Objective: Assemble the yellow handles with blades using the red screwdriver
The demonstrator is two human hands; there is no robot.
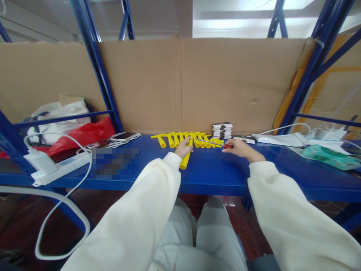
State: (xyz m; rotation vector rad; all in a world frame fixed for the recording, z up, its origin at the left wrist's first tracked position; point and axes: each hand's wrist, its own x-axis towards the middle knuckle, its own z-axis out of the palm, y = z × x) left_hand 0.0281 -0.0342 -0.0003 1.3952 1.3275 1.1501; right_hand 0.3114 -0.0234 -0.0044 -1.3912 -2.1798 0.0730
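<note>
My left hand [184, 147] is closed around a yellow T-shaped plastic piece [185, 161], held upright over the blue shelf. In my right hand [239, 148] is a screwdriver [229, 146] with a red handle, fingers wrapped round it. Its long thin shaft points left, and the tip reaches the upper part of the yellow piece; whether it touches a screw there is too small to tell. Behind my hands lies a row of several similar yellow T-shaped pieces [161, 140]. Small yellow parts [217, 142] lie near the shaft, partly hidden by it.
A stack of small white-and-black boxes [222, 130] stands against the cardboard panel [225, 82]. On the left are a phone [126, 136], a white power strip [63, 168] with looping cable and a red bag [81, 137]. A green packet [329, 156] lies at the right.
</note>
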